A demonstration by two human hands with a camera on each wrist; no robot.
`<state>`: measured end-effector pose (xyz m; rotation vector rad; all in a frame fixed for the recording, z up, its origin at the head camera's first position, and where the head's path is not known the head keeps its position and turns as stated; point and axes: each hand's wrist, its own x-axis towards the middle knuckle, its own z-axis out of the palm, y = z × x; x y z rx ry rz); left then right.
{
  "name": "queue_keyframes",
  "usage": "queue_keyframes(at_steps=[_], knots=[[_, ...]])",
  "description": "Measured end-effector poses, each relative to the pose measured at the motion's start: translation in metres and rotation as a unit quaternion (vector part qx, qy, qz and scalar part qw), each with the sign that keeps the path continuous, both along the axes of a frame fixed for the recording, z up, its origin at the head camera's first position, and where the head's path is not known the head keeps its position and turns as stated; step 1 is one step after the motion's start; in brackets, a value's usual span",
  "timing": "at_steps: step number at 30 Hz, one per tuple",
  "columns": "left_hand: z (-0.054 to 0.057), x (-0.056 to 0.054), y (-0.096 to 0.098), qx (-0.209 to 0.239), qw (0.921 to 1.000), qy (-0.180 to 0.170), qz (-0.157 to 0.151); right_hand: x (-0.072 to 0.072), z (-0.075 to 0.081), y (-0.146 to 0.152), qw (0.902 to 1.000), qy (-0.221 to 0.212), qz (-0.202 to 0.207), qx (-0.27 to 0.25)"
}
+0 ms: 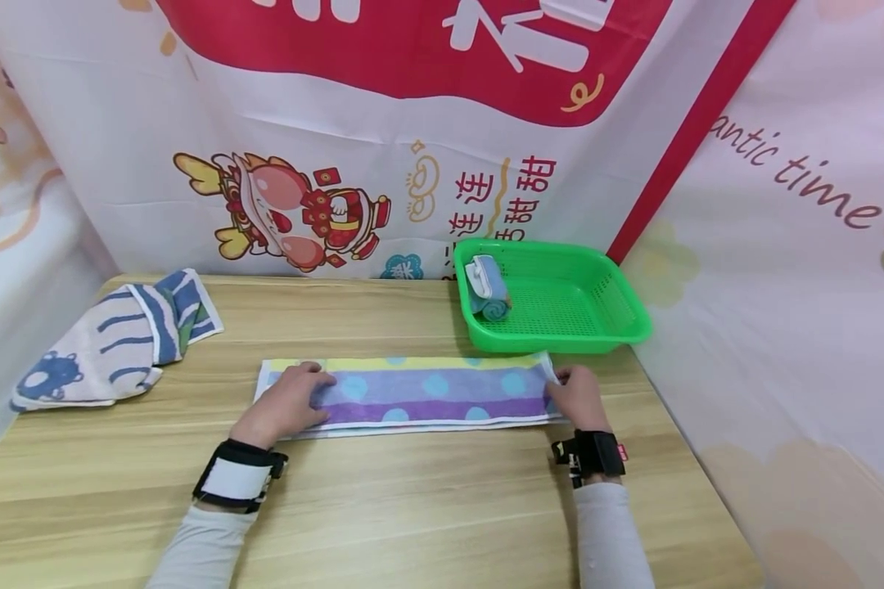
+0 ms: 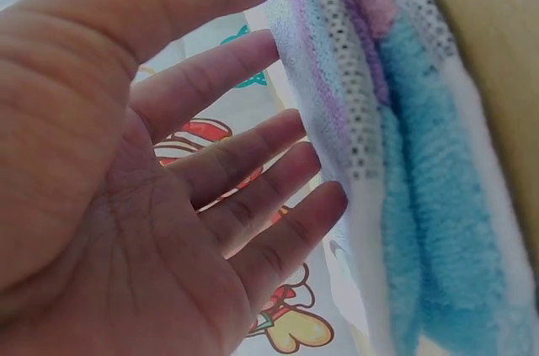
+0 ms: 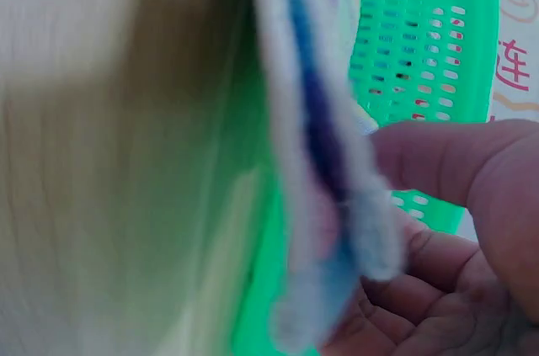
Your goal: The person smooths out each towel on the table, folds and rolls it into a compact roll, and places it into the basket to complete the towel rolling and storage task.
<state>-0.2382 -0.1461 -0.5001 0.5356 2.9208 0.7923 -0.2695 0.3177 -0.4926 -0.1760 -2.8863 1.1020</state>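
A folded towel with yellow, blue and purple bands and light-blue dots lies as a long strip across the table. My left hand rests on its left part, thumb and fingers spread apart. In the left wrist view, those fingers are nearly straight, their tips right at the towel's layered edge. At the towel's right end, my right hand pinches the edge. The right wrist view has the thumb against the blurred white border, other fingers partly hidden behind it.
Behind the towel's right end stands a green plastic basket, a rolled blue-and-white towel inside at its left. A crumpled blue-and-white towel lies at the table's left. Printed cloth hangs along the back of the wooden table.
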Motion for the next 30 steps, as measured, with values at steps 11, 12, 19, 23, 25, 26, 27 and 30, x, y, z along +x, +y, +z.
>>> queue_keyframes(at_steps=[11, 12, 19, 23, 25, 26, 27, 30], knots=[[0.002, -0.001, -0.006, -0.001, 0.9999, 0.012, -0.008, 0.010, 0.015, 0.012, 0.9944, 0.086, -0.048, 0.038], [0.002, -0.001, -0.007, -0.001, 0.9999, 0.011, -0.006, 0.012, 0.017, 0.014, 0.9935, 0.093, -0.054, 0.037], [-0.002, 0.001, 0.003, -0.006, 0.9996, 0.018, -0.019, 0.013, 0.035, 0.013, 0.9831, 0.158, -0.088, 0.029], [-0.005, 0.004, 0.017, -0.020, 0.9991, 0.027, -0.026, 0.013, 0.053, 0.003, 0.9773, 0.191, -0.086, 0.035], [-0.006, 0.005, 0.023, -0.028, 0.9986, 0.034, -0.028, 0.014, 0.062, -0.005, 0.9752, 0.204, -0.078, 0.033], [-0.007, 0.005, 0.026, -0.031, 0.9985, 0.036, -0.028, 0.014, 0.067, -0.009, 0.9742, 0.210, -0.074, 0.033], [-0.007, 0.006, 0.029, -0.034, 0.9983, 0.037, -0.029, 0.015, 0.070, -0.013, 0.9739, 0.214, -0.069, 0.031], [-0.008, 0.006, 0.037, -0.044, 0.9977, 0.042, -0.029, 0.015, 0.078, -0.026, 0.9746, 0.218, -0.050, 0.012]])
